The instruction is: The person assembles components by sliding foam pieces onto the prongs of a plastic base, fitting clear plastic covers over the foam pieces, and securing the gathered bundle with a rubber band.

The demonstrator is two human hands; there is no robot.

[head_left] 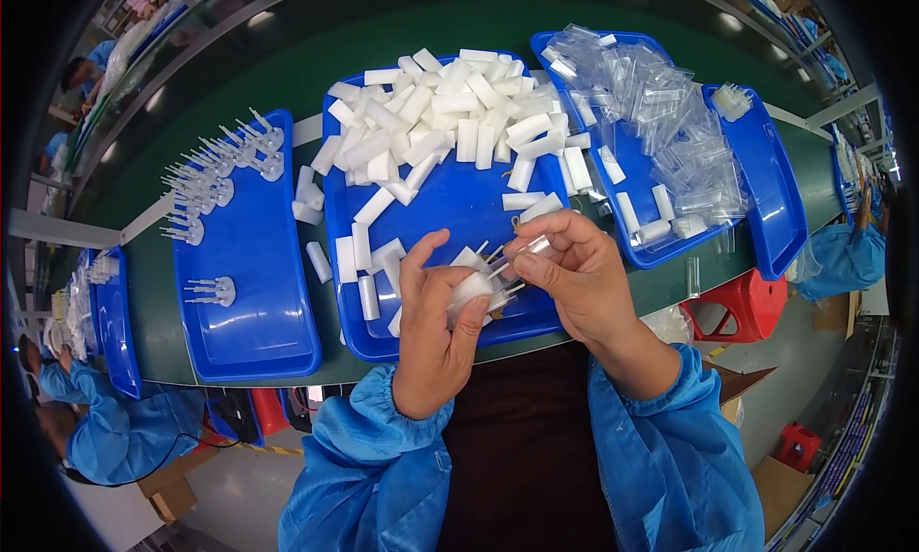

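Over the near edge of the middle blue tray (436, 202), my left hand (428, 327) is closed around a white pronged piece (471, 290). Its thin rods point right, toward my other hand. My right hand (586, 282) pinches a short clear plastic tube (539, 246) between thumb and fingers, close beside the rod tips. Fingers partly hide both pieces, so I cannot tell whether a rod is inside the tube. White foam-like cylinders (440, 102) are heaped at the back of the middle tray, with several loose ones near my left hand.
On the left, a blue tray (244, 313) carries several pronged white pieces (196, 188). Clear plastic tubes (661, 121) fill another tray (641, 255) on the right, beside a narrower tray (777, 202). A red stool (742, 308) stands below the table; co-workers (124, 428) sit nearby.
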